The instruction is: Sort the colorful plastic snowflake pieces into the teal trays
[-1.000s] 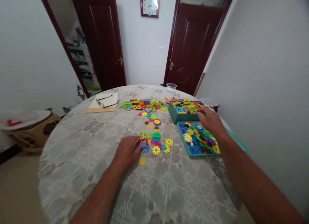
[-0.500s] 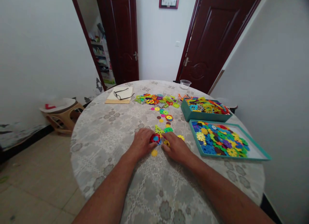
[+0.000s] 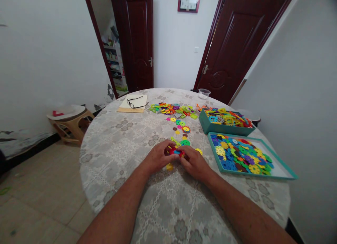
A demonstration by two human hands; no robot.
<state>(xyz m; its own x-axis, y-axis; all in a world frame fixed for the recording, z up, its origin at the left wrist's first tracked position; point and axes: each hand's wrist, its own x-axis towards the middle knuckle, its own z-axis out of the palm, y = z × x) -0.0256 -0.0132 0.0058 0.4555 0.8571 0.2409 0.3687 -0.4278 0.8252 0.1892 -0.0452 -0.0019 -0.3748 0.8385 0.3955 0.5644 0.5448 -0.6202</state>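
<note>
Between my two hands is a small assembly of toothed plastic gear pieces [image 3: 177, 152], red with a blue centre. My left hand [image 3: 160, 155] grips its left side, fingers curled over the far edge and thumb at the front. On the other side my right hand [image 3: 193, 162] pinches the assembly's right edge. The fingers hide much of it. A loose yellow gear piece [image 3: 170, 167] lies on the cloth just in front of my left thumb. Beyond my fingers are a green gear piece [image 3: 185, 142] and, right of my right hand, a yellow one [image 3: 199, 151].
On the right, a teal box lid [image 3: 256, 175] holds many loose gears, with a teal box [image 3: 226, 129] full of pieces behind it. A colourful heap of gears [image 3: 172, 109] lies farther back. Glasses [image 3: 135, 104] rest on paper [image 3: 126, 105]; a clear plastic bowl [image 3: 204, 93] stands at the far edge.
My hands have come together on the red and blue gear assembly. My right hand, earlier by a yellow gear, now grips its right side. The view has shifted slightly.
</note>
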